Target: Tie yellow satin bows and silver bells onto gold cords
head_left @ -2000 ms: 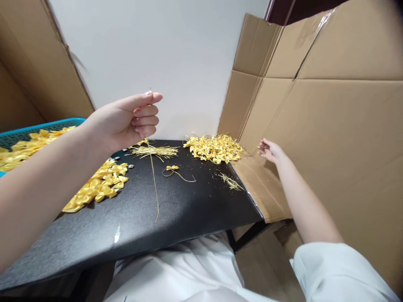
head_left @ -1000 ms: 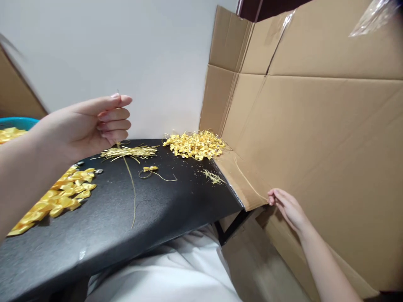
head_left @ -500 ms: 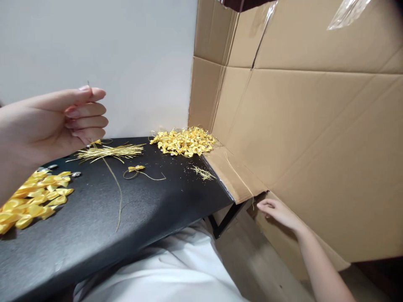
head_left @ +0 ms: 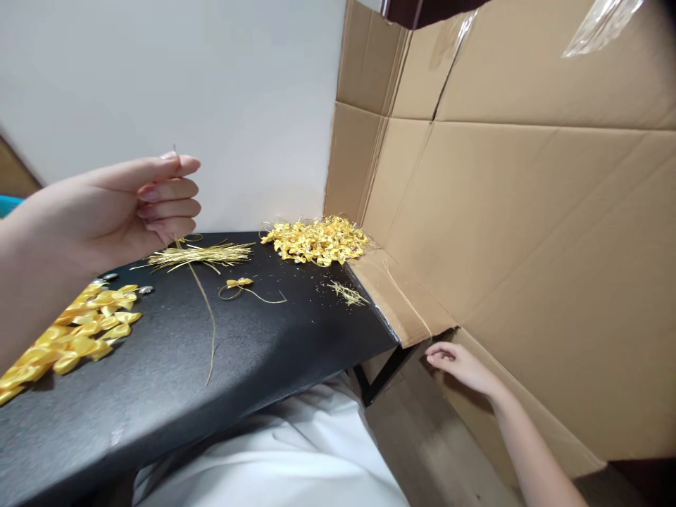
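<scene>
My left hand point(head_left: 153, 204) is closed above the table, pinching a thin gold cord point(head_left: 210, 331). A short end sticks up over the thumb, and the long end dangles below the fist. Low at the right, my right hand point(head_left: 465, 367) has its fingers drawn together at the lower end of another gold cord point(head_left: 406, 299), which lies across the cardboard flap; the exact grip is small to see. Below the left hand lies a bundle of gold cords point(head_left: 203, 256). One yellow bow point(head_left: 239, 283) with a looped cord rests on the table.
Yellow bows point(head_left: 79, 334) are spread at the left of the black table point(head_left: 174, 380). A heap of corded bows point(head_left: 317, 239) sits at the back corner, near short cord clippings point(head_left: 348, 293). A tall cardboard wall point(head_left: 528, 232) rises on the right; a white wall point(head_left: 174, 77) stands behind.
The view has shifted slightly left, so the scene sits farther right. My right hand has moved left against the hanging cord end. My left hand still pinches its cord.
</scene>
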Demonstrator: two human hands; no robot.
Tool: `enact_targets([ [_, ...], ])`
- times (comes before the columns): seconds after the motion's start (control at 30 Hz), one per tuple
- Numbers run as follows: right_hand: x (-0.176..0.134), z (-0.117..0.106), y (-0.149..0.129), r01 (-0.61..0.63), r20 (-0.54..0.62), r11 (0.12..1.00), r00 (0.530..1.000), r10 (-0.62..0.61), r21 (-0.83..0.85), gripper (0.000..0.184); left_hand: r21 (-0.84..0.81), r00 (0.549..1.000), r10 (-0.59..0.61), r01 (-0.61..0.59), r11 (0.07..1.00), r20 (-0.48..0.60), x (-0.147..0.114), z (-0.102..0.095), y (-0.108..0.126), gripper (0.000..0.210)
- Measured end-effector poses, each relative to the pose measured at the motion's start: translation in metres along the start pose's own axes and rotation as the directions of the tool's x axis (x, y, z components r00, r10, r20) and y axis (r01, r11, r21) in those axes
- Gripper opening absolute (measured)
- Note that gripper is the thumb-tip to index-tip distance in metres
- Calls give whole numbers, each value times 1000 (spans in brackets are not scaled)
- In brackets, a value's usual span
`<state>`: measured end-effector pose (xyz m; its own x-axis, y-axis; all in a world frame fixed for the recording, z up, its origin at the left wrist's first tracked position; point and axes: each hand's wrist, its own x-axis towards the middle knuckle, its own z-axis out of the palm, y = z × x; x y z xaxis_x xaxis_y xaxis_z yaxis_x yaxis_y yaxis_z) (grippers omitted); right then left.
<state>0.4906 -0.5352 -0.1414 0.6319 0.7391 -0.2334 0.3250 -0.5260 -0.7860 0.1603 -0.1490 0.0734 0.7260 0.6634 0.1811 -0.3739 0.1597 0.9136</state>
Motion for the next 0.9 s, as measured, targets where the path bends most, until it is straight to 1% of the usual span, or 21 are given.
enact_targets([
  [0.07,4,4,3,3,-61,1000,998,-2,19,49,-1,1000,0,0,1000,-9,-1,1,0,15],
  [0.13,8,7,4,19,-91,1000,996,-18,15,49,4,1000,1,-1,1000,-16,-2,4,0,14],
  [0.2,10,8,3,30,-70,999,997,-31,-16,47,9,1000,-4,4,1000,-30,-3,7,0,14],
  [0.27,10,7,2,40,-23,998,999,-42,-51,48,15,999,-4,4,1000,-42,-4,9,0,14],
  [0.47,4,1,3,96,86,990,992,-87,-108,49,17,999,10,-9,1000,-53,-7,15,3,19],
  [0.63,1,-3,3,94,109,981,991,-76,-172,47,12,998,-4,5,1000,-59,-8,19,3,21],
  [0.8,0,-5,4,87,131,977,990,-61,-197,45,-11,999,0,-1,1000,-53,-8,16,2,19],
  [0.9,-3,-5,0,75,132,969,990,-45,-237,46,-22,999,6,-7,1000,-50,-9,16,2,22],
])
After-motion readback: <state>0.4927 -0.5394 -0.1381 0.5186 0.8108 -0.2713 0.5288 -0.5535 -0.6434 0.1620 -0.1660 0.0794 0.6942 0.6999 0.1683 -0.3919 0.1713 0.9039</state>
